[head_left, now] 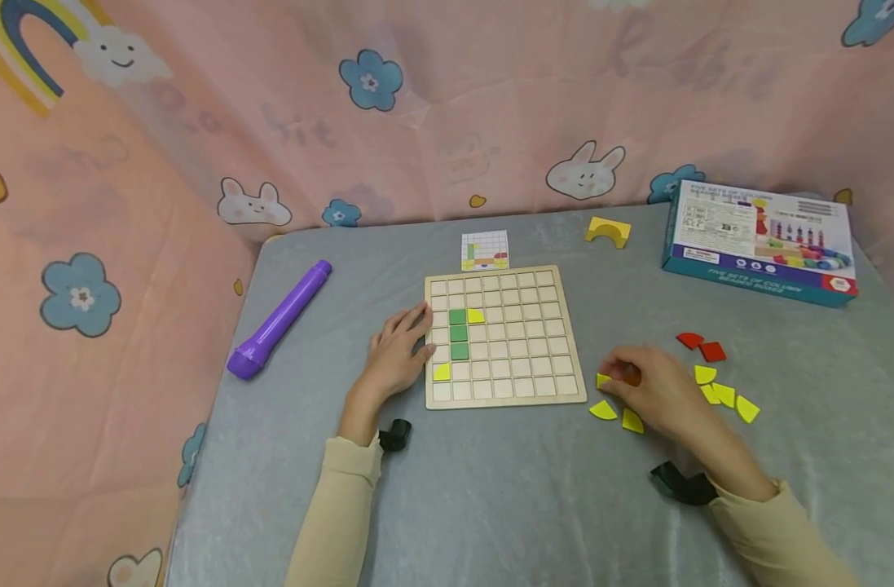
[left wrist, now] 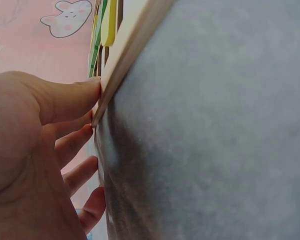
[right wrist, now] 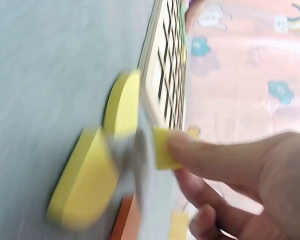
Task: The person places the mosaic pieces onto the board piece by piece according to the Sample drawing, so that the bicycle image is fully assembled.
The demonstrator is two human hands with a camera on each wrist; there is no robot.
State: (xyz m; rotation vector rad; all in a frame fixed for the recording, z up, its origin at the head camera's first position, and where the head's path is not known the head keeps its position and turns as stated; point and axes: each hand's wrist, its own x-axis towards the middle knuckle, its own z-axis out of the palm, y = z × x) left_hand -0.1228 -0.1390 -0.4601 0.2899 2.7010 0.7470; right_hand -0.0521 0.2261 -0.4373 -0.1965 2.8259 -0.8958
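Note:
A wooden grid board (head_left: 518, 399) lies on the grey cloth, with green squares (head_left: 458, 333) and two yellow pieces (head_left: 476, 315) in its cells. At its left edge my left hand (head_left: 394, 357) rests with fingers spread; in the left wrist view the thumb touches the board's side (left wrist: 132, 57). Right of the board, my right hand (head_left: 655, 391) pinches a small yellow tile (right wrist: 163, 149) between thumb and finger. Two yellow quarter-round tiles (head_left: 603, 410) lie just below that hand. Several more yellow tiles (head_left: 724, 395) and two red ones (head_left: 713, 351) lie beyond it.
A small pattern card (head_left: 484, 249) lies at the board's far edge. Behind stand a yellow arch block (head_left: 608, 231) and a printed box (head_left: 762, 244). A purple microphone-shaped toy (head_left: 279, 321) lies at left. A pink patterned curtain (head_left: 447, 114) hangs behind the table.

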